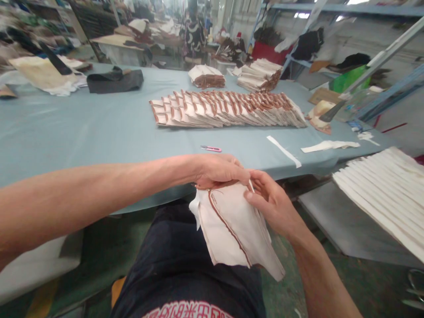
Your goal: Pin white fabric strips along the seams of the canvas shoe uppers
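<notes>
My left hand (218, 170) and my right hand (270, 201) both grip a small stack of cream leather pieces with brown stitched edging (232, 229), held over my lap just in front of the table edge. The left hand's fingers curl over the stack's top edge. Thumb and fingers of the right hand pinch the stack's upper right corner, where a thin white strip sticks up. The pieces fan downward toward my knee.
A blue-grey table (82, 128) carries a long overlapped row of similar brown-trimmed pieces (228, 110), two stacks behind it (207, 76), pink thread snips (211, 149), white strips (284, 151) and dark cloth (114, 81). A stack of white pieces (384, 194) lies at right.
</notes>
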The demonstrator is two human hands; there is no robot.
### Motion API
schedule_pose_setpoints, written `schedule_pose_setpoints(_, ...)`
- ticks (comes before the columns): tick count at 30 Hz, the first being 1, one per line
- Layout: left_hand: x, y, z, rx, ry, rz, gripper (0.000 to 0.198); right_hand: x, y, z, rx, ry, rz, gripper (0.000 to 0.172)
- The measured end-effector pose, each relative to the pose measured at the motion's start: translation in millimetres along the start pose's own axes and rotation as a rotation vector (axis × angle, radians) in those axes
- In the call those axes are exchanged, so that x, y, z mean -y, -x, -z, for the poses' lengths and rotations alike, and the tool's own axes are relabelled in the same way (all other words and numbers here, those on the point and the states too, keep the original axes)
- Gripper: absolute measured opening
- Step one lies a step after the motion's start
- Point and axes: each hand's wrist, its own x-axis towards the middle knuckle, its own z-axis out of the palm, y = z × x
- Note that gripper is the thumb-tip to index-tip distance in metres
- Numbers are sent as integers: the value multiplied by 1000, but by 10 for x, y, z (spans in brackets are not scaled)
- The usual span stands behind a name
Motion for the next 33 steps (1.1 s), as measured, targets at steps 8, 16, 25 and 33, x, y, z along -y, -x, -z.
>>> schedule_pose_setpoints(8, 111, -216, 24, -30, -101, 2, 29, -208, 53, 41, 34, -22, -71, 38)
schedule_pose_setpoints(16, 301, -294, 65, -40, -38, -21, 23, -314, 31, -16, -8, 49, -81, 31)
schedule_pose_setpoints(25, 505, -6, 203, 92, 2, -174, 23, -204, 165, -161, -16, 190, -13, 32)
schedule_pose_setpoints(33, 485, 330, 275, 118, -263, -395, 12, -324, 170, -73, -281, 38, 249, 24)
